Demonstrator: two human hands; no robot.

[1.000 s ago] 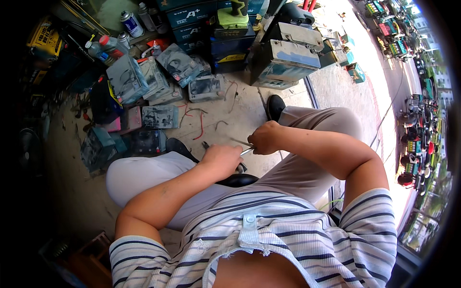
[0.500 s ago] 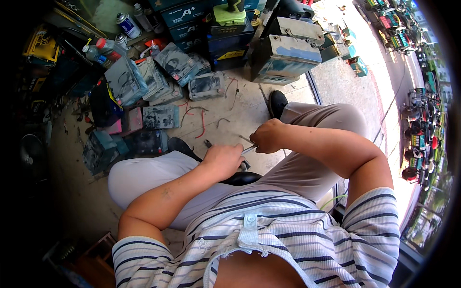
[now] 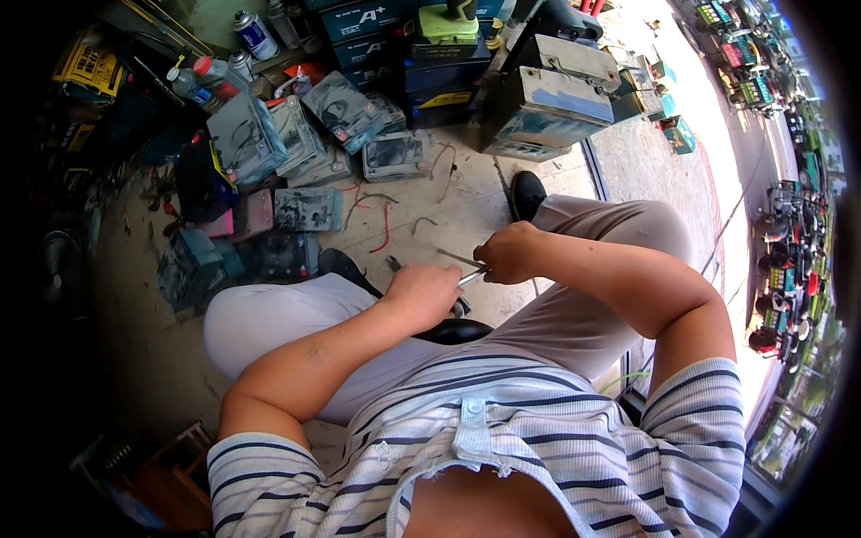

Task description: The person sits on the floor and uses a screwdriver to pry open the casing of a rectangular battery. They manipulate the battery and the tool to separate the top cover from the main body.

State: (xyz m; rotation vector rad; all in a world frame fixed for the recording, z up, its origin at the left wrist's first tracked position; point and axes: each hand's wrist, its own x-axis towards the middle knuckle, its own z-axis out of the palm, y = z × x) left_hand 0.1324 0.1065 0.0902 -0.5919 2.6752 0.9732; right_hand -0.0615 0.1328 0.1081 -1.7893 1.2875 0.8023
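Pinching wire (image 3: 459, 258) between both hands.

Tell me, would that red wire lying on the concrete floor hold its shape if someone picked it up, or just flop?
The red wire lies in a loose curve on the floor, so it would probably bend and droop, not stay stiff. It looks thin, so it is likely very light. Lying flat, it seems unlikely to roll, though it might snag on the other wire scraps beside it.

Two bare hands, the left hand (image 3: 421, 291) and the right hand (image 3: 507, 253), meet at centre frame. Two black shoes (image 3: 526, 193) show above the knees. About eight worn grey batteries (image 3: 395, 154) lie upper left, beside two spray cans (image 3: 254, 34).
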